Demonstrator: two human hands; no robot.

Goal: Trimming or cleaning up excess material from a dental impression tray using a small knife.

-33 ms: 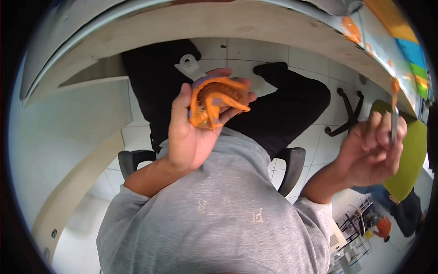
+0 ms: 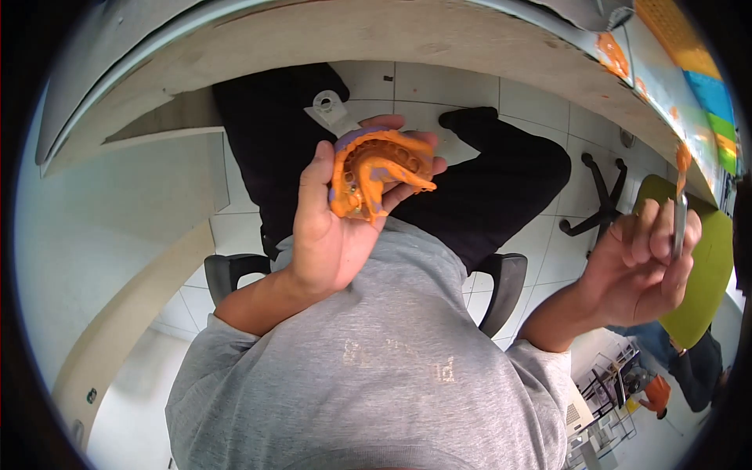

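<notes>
Head view. Moved since the earlier frame: very little; the mould and the left hand sit slightly farther right in the picture, but floor and legs have shifted likewise, so the camera may account for it; the tip of the spatula shows a touch lower. Item: one mould, orange over purple, arch-shaped, raised above the lap and in front of the chest, apart from the table. Its open side faces lower right; a pale tab with a round hole projects upper left, so the long axis runs slantwise between the two. Item: left hand, half curled, thumb along the mould's left side, fingers behind it, fingertips showing past the upper and right edges. Item: right hand, fingers folded closed on the handle of one spatula, grey, its upper end coated with orange paste. Key relation: the mould lies well to the left of the right hand and somewhat higher in the picture; the spatula points away from the person, toward the table edge, crosswise to the line to the mould. Nearer hand: the left. Whether spatula and table touch: cannot tell. Also present: orange smears on the table, upper right.
</notes>
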